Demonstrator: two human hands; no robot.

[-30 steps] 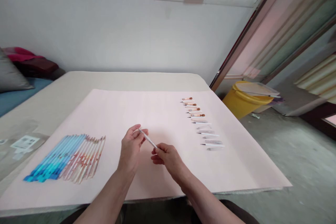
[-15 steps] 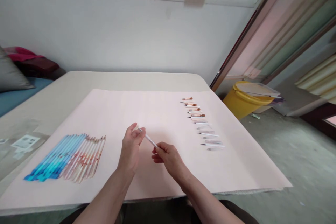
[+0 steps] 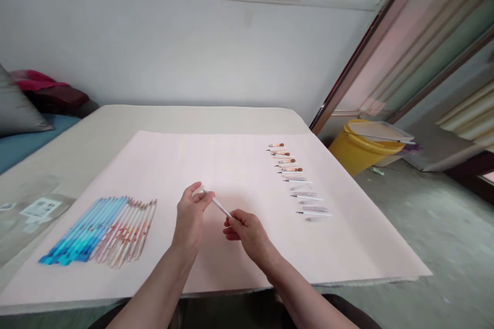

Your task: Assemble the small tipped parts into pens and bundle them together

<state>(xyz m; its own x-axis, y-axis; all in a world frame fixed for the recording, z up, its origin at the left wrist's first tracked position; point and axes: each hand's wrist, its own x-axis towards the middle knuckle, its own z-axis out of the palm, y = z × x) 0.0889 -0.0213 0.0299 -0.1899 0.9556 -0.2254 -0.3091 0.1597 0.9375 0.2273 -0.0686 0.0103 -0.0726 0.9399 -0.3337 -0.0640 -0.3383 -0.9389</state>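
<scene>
Both hands hold one thin white pen (image 3: pixel 218 204) above a pale pink sheet (image 3: pixel 239 164). My left hand (image 3: pixel 191 218) pinches its far tip between thumb and fingers. My right hand (image 3: pixel 247 230) grips the near end with closed fingers. To the left on the sheet lies a row of blue and white-orange pens (image 3: pixel 102 229) side by side. To the right lies a column of small pen parts (image 3: pixel 299 182), orange-tipped ones at the far end and clear caps nearer.
The sheet covers a beige table (image 3: pixel 77 139). A clear plastic wrapper with a label (image 3: pixel 33 211) lies at the left edge. A yellow bucket (image 3: pixel 358 146) stands on the floor to the right. Cushions (image 3: pixel 34 97) lie at far left.
The left fingers shifted slightly on the pen's tip. The pen and right hand stay nearly in place. The view moved a little.
</scene>
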